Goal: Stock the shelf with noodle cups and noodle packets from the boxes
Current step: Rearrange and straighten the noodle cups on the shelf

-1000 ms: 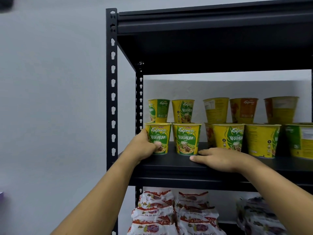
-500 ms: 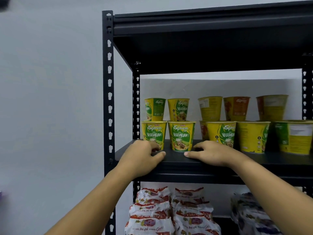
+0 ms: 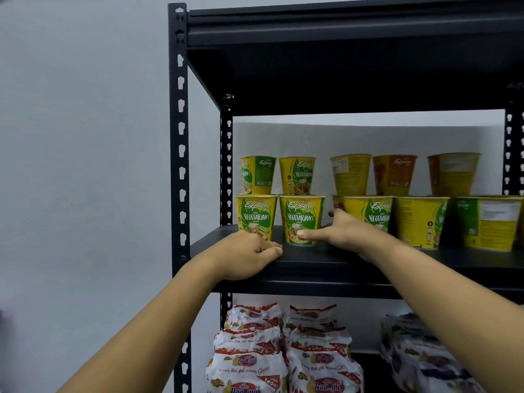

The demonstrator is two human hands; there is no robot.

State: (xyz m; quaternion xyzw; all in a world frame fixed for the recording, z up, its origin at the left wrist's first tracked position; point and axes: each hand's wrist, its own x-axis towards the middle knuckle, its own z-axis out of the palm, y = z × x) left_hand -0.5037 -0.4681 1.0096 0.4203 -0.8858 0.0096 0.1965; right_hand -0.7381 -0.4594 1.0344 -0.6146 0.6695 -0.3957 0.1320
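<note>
Yellow-and-green noodle cups stand in two stacked tiers on the black shelf board [image 3: 425, 262]. My left hand [image 3: 246, 255] rests on the board's front edge, just in front of the leftmost front cup [image 3: 255, 214], fingers loosely bent and holding nothing. My right hand [image 3: 343, 232] grips the second front cup [image 3: 300, 214] from its right side, thumb across the lower front and fingers round the back. Red-and-white noodle packets [image 3: 255, 358] are piled on the shelf below.
More cups [image 3: 419, 219] fill the row to the right, some orange ones [image 3: 394, 174] on top. Purple-printed packets [image 3: 419, 361] lie lower right. The rack's perforated black post [image 3: 181, 137] stands at left against a grey wall; a shelf board hangs overhead.
My left hand let go of the leftmost cup and drew back to the shelf's front edge. My right hand lifted off the board and closed round the second cup.
</note>
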